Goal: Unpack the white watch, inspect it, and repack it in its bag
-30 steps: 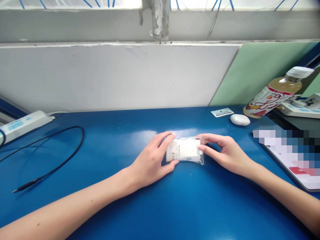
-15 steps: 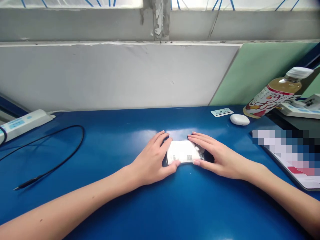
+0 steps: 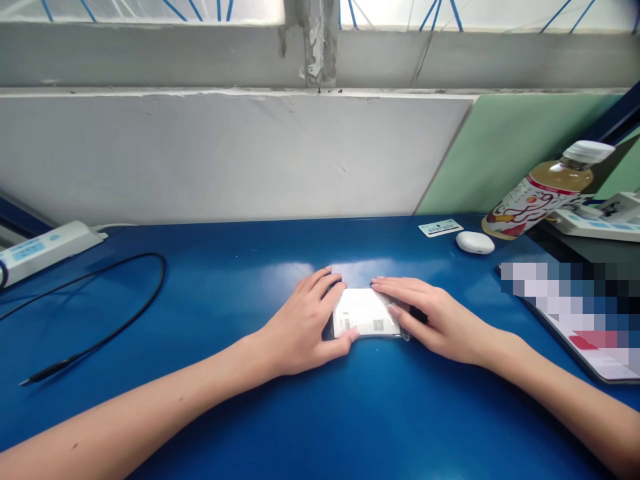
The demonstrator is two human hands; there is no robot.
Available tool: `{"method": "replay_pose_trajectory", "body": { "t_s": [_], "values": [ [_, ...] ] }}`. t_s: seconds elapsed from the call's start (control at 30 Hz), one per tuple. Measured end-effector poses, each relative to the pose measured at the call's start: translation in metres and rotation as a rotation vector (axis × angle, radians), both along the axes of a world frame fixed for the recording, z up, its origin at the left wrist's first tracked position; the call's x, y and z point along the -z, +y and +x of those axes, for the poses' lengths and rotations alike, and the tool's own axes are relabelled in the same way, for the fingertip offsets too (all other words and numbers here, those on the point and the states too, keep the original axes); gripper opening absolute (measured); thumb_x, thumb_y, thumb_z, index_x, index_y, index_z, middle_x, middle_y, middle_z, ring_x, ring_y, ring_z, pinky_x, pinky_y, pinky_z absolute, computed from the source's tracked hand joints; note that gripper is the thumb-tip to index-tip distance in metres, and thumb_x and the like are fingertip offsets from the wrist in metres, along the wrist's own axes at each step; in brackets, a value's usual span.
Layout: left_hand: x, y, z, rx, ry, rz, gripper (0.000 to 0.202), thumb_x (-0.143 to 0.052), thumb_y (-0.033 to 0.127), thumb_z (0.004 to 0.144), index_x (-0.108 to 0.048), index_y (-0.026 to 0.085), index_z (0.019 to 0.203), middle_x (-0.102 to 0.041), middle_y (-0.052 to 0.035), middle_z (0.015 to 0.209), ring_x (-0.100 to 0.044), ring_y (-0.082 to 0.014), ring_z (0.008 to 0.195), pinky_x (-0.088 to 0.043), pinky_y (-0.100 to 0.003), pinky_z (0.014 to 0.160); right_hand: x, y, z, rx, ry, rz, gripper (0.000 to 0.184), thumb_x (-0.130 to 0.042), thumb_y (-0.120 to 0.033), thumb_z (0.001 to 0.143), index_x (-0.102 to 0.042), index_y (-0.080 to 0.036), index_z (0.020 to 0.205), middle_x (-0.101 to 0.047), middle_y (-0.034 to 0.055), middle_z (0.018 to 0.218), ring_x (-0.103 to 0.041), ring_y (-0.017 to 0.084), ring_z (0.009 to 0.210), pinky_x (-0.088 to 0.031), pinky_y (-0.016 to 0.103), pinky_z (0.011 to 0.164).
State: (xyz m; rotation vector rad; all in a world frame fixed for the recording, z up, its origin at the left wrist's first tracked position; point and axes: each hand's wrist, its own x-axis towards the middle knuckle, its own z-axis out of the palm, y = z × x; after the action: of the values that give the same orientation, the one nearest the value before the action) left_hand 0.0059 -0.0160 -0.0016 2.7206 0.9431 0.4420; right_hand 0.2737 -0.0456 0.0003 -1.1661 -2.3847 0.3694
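Held the packet point(image 3: 365, 311) flat on the table point(image 3: 400, 407), between left hand point(image 3: 303, 321) and right hand point(image 3: 436, 319). Clasped its left end between left thumb and fingers, presumably to steady it against sliding. Set right thumb and fingers about the right end, likely to balance that hold; could not tell whether gripping.

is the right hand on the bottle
No, the right hand is at the white packet, while the bottle is farther back and to the right, apart from it.
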Motion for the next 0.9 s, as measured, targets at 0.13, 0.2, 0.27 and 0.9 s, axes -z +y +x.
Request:
{"method": "replay_pose_trajectory", "body": {
  "t_s": [0.13,0.2,0.27,0.9],
  "values": [
    [-0.002,0.001,0.001,0.014,0.003,-0.009,0.058,-0.060,0.043,0.092,-0.048,0.009,0.137,-0.051,-0.0221,0.144,-0.036,-0.0388,0.143,-0.038,-0.057,0.114,-0.001,0.001,0.003,-0.046,-0.019,-0.021,0.041,-0.040,-0.017,0.099,-0.057,-0.015,0.137,-0.064,0.0129,0.138,-0.058,0.026,0.131,-0.050,0.046,0.108],
    [-0.002,0.001,0.002,0.021,0.004,-0.015,0.059,-0.061,0.042,0.091,-0.048,0.009,0.138,-0.051,-0.0223,0.145,-0.036,-0.0390,0.143,-0.037,-0.058,0.114,-0.001,0.002,0.004,-0.074,-0.026,-0.043,0.043,-0.038,-0.014,0.099,-0.056,-0.015,0.138,-0.063,0.0120,0.140,-0.055,0.026,0.134,-0.048,0.046,0.110],
    [-0.001,0.001,0.002,0.026,0.006,-0.025,0.060,-0.061,0.042,0.091,-0.046,0.010,0.139,-0.051,-0.0217,0.145,-0.036,-0.0387,0.143,-0.037,-0.058,0.114,0.000,0.004,0.007,-0.081,-0.016,-0.078,0.045,-0.037,-0.011,0.098,-0.055,-0.015,0.139,-0.061,0.0114,0.142,-0.055,0.026,0.133,-0.048,0.045,0.110],
    [-0.004,-0.003,0.006,-0.128,0.018,-0.009,0.058,-0.061,0.042,0.082,-0.056,0.005,0.126,-0.053,-0.0252,0.138,-0.037,-0.0436,0.140,-0.037,-0.060,0.113,-0.002,0.010,0.013,-0.065,-0.030,0.214,0.013,-0.059,-0.018,0.094,-0.073,-0.018,0.096,-0.071,0.0077,0.083,-0.063,0.022,0.083,-0.051,0.038,0.075]
  ]
}}
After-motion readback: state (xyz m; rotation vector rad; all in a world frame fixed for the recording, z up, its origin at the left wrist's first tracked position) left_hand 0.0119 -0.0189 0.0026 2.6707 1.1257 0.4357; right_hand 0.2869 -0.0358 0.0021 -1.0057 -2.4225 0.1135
